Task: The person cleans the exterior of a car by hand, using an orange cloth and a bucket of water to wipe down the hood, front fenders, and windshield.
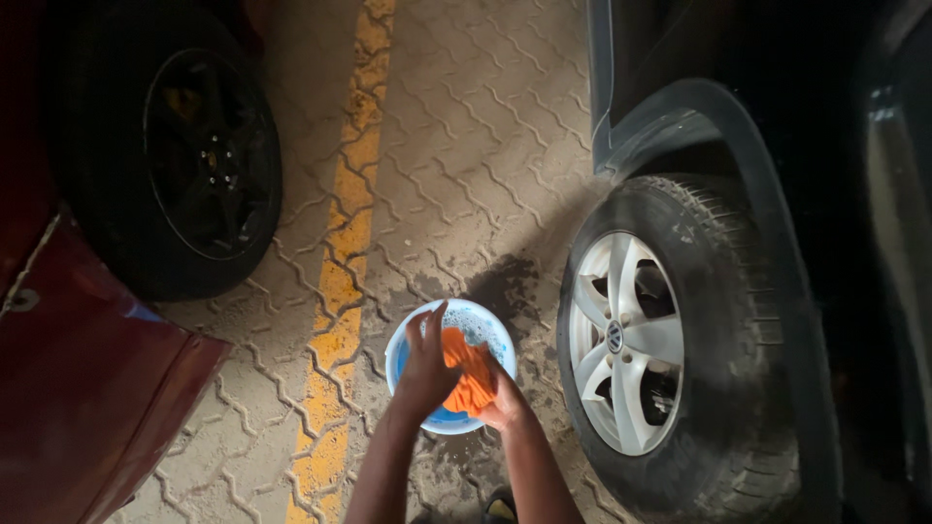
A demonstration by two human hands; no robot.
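Note:
An orange cloth (470, 374) is bunched up over a small round blue basin (488, 324) that stands on the paved ground and holds soapy water. My left hand (425, 364) presses on the cloth's left side with its fingers spread over the basin. My right hand (501, 402) grips the cloth from the lower right. Both forearms reach in from the bottom edge.
A dark car's tyre with a silver alloy wheel (631, 340) stands right of the basin. A red car with a black wheel (209, 155) is on the left. A yellow painted line (345, 262) runs across the interlocking paving. A wet patch (505, 281) lies behind the basin.

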